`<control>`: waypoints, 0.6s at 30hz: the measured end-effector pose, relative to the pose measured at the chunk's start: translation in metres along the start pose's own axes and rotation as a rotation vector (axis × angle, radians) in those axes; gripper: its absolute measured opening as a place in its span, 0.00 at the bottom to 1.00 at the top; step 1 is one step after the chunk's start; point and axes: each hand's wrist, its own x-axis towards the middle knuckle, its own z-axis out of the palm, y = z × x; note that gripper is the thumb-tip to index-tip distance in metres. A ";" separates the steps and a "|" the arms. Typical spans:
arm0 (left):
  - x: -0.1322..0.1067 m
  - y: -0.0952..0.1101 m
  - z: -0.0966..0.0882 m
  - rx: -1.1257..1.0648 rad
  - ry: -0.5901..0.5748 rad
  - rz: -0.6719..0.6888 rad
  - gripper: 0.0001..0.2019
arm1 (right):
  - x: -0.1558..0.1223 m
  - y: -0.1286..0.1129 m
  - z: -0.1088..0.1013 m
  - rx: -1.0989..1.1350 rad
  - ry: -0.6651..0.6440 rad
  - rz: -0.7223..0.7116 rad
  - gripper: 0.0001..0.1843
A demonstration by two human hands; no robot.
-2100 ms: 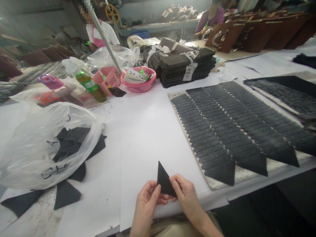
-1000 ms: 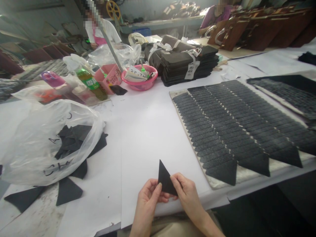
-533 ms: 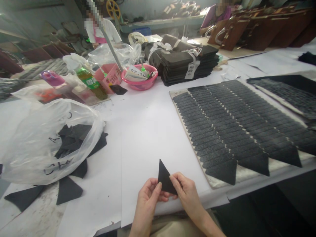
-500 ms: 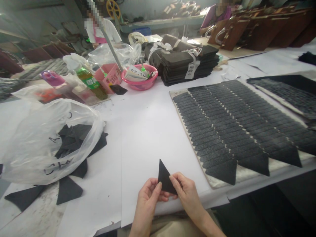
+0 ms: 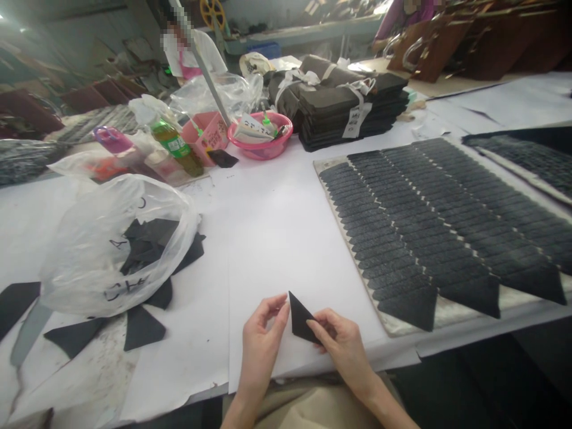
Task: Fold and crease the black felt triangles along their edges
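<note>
A flat black pointed piece (image 5: 301, 319), like cut leather or fabric, is pinched at its right side by my right hand (image 5: 342, 339). It is tilted above the white table near the front edge. My left hand (image 5: 266, 333) is beside the piece's upper tip, its fingers bent and parted. Whether a fingertip touches the tip I cannot tell. To the right, a board (image 5: 393, 330) carries overlapping rows of similar black pieces (image 5: 402, 304). At left, a clear plastic bag (image 5: 84, 256) holds loose black pieces (image 5: 149, 244), and several more lie around its mouth.
Behind stand a pink basin (image 5: 259, 149), a pink box (image 5: 210, 137), a green-labelled bottle (image 5: 176, 146) and a tied stack of dark material (image 5: 330, 113). A metal pole (image 5: 205, 71) rises behind the basin. Two people are in the background, near brown panels (image 5: 440, 50).
My left hand has let go of the piece's lower left and moved up towards its tip. The right hand has kept its pinch, and the piece is turned. The view has shifted slightly left.
</note>
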 end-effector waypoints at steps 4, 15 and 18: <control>0.007 0.000 0.008 -0.237 -0.050 -0.103 0.12 | -0.001 0.002 0.000 -0.076 0.003 -0.048 0.15; 0.010 -0.003 0.012 -0.337 0.010 -0.142 0.09 | 0.000 0.001 0.000 -0.144 0.002 -0.124 0.13; 0.011 -0.004 0.012 -0.342 0.008 -0.150 0.10 | 0.000 0.000 0.000 -0.143 -0.003 -0.135 0.12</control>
